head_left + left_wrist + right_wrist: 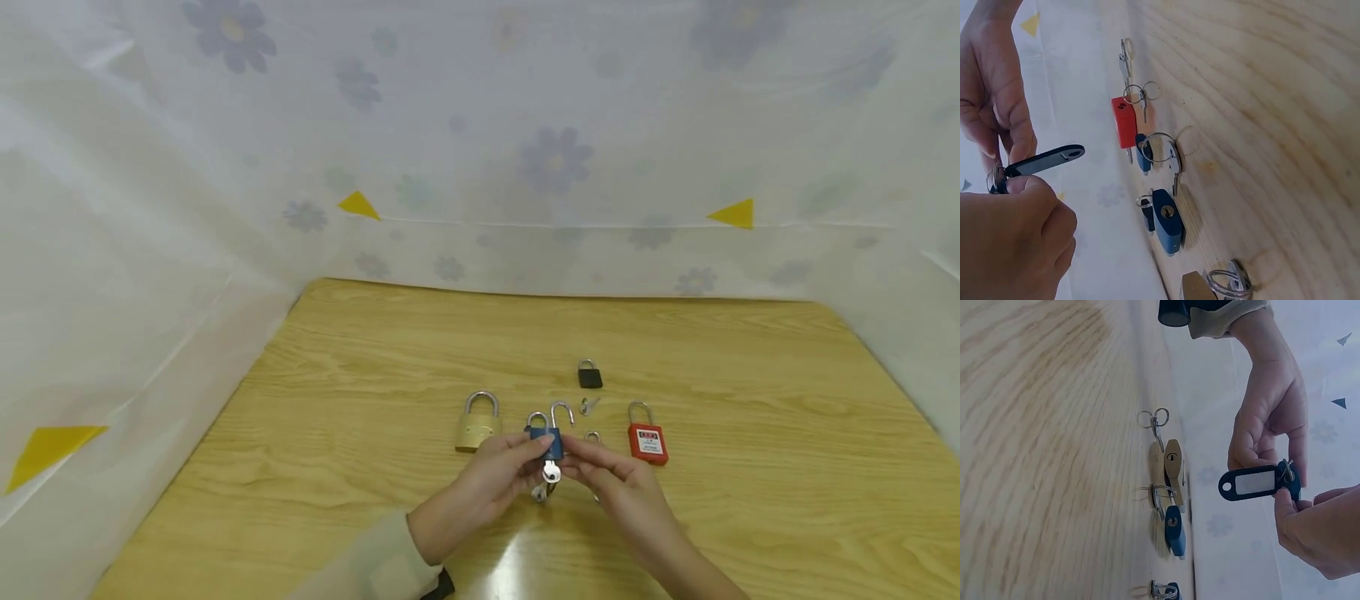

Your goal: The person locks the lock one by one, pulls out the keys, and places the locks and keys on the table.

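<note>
A blue padlock with its shackle swung up and out is held over the table between both hands. My left hand pinches it from the left, thumb on its front face. From the other side my right hand grips its right edge with thumb and fingers. A silver key shows at the padlock's underside. On its ring hangs a dark key tag with a pale label, seen also in the left wrist view. The fingers hide much of the padlock in both wrist views.
A big brass padlock stands to the left, a red padlock to the right. Farther back are a small black padlock and keys. Another blue padlock stands behind the hands. A flowered sheet surrounds the wooden table.
</note>
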Demonstrator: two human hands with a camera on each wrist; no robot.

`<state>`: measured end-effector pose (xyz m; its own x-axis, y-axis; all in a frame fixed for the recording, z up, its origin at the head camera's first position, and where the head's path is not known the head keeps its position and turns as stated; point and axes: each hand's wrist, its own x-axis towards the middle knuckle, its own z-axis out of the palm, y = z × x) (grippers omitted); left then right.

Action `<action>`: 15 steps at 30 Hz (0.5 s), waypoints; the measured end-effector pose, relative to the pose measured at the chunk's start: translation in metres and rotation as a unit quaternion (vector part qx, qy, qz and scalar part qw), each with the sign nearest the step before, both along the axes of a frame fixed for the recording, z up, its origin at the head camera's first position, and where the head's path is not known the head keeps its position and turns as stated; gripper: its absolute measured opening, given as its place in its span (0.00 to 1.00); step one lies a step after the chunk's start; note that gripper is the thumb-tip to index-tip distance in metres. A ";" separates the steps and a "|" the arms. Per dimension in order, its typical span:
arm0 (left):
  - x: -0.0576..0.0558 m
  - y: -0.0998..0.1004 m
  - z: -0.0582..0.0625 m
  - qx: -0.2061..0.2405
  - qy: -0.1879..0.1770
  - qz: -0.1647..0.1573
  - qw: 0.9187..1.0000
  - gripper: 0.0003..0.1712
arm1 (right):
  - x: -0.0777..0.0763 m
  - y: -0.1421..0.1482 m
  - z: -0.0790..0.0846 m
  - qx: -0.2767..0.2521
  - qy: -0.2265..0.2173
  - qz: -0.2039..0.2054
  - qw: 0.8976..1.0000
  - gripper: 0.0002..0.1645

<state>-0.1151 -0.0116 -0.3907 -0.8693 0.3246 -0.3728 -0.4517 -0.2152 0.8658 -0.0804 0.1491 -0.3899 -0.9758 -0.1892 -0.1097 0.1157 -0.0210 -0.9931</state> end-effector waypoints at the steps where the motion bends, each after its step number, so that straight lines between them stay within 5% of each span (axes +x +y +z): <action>1: 0.000 0.000 0.000 0.006 0.001 0.000 1.000 0.20 | -0.001 0.000 -0.001 -0.001 0.004 -0.008 1.000 0.22; 6: -0.002 -0.005 0.004 0.055 0.012 -0.017 0.998 0.22 | -0.013 0.009 -0.004 -0.025 0.012 -0.073 0.997 0.11; 8: -0.002 -0.007 0.007 0.080 0.023 -0.046 0.996 0.24 | -0.022 0.017 -0.006 -0.059 0.031 -0.058 0.996 0.07; 11: 0.002 -0.009 0.010 0.109 0.038 -0.104 0.988 0.27 | -0.033 0.028 -0.007 -0.122 0.080 0.037 0.989 0.13; 15: 0.009 -0.007 0.012 0.142 0.041 -0.170 0.974 0.29 | -0.040 0.032 -0.005 -0.218 0.125 0.206 0.946 0.23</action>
<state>-0.1064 -0.0189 -0.3788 -0.7172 0.6782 -0.1603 -0.4703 -0.3013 0.8294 -0.1204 0.1808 -0.3948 -0.7944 -0.5332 0.2909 -0.0341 -0.4390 -0.8978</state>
